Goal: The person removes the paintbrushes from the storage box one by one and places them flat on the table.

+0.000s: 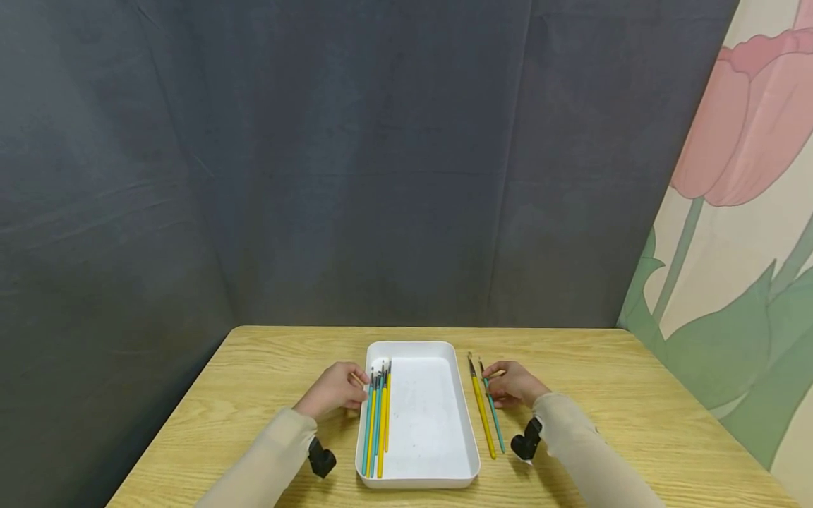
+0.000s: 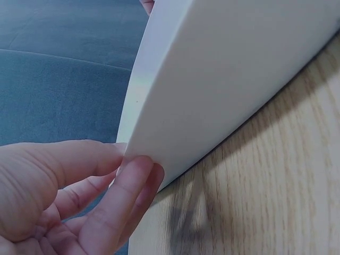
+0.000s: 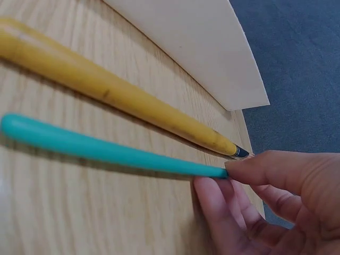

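A white tray (image 1: pixel 432 423) stands on the wooden table, with several yellow and teal paintbrushes (image 1: pixel 381 423) side by side along its left wall. My left hand (image 1: pixel 339 388) pinches the tray's left rim between thumb and fingers, as the left wrist view shows up close. To the right of the tray, my right hand (image 1: pixel 511 383) pinches a teal paintbrush (image 3: pixel 106 151) near the front end of its handle. A thicker yellow paintbrush (image 1: pixel 484 416) lies on the table between that brush and the tray, roughly parallel to the teal one.
The wooden table (image 1: pixel 267 381) reaches back to a dark cloth curtain (image 1: pixel 381 176). At the right, a wall painted with a tulip (image 1: pixel 743 127) borders the table. Each wrist carries a small black camera (image 1: pixel 321 458).
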Action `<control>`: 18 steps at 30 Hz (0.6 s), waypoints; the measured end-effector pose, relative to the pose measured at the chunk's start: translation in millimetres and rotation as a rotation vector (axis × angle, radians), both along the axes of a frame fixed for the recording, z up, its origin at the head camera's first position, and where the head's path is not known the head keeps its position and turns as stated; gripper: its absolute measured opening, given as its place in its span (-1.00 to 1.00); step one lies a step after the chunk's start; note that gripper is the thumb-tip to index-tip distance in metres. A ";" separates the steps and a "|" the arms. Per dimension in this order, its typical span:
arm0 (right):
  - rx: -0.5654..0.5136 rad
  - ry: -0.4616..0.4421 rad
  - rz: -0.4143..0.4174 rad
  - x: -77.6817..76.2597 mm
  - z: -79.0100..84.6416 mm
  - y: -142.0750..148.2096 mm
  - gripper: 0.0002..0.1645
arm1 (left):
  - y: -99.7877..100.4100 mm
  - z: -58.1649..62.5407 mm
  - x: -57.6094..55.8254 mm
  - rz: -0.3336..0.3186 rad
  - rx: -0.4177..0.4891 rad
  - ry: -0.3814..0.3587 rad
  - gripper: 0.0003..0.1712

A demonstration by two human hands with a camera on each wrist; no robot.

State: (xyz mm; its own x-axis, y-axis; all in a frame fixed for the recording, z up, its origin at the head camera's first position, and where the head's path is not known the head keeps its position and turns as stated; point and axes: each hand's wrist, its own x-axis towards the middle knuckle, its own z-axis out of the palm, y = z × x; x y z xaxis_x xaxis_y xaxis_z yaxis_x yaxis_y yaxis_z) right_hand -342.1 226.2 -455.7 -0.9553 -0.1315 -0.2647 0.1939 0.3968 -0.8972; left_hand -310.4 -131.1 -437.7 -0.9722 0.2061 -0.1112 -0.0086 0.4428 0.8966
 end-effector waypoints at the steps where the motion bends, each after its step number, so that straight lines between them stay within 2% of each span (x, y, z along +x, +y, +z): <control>1: -0.002 0.001 0.001 0.0 -0.3 -0.2 -0.58 | 0.1 0.5 0.2 -0.001 0.002 0.000 -0.76; 18: 0.046 0.017 0.009 2.8 2.6 -4.7 -0.60 | 0.4 -1.3 -2.1 0.013 -0.014 -0.008 -0.77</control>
State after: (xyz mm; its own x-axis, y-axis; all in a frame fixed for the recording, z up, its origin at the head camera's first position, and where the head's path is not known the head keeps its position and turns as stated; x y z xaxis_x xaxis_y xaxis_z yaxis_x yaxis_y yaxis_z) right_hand -339.4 221.5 -453.1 -0.9586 -0.1280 -0.2544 0.1750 0.4397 -0.8809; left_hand -312.5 -130.7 -439.0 -0.9739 0.1920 -0.1214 -0.0211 0.4555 0.8900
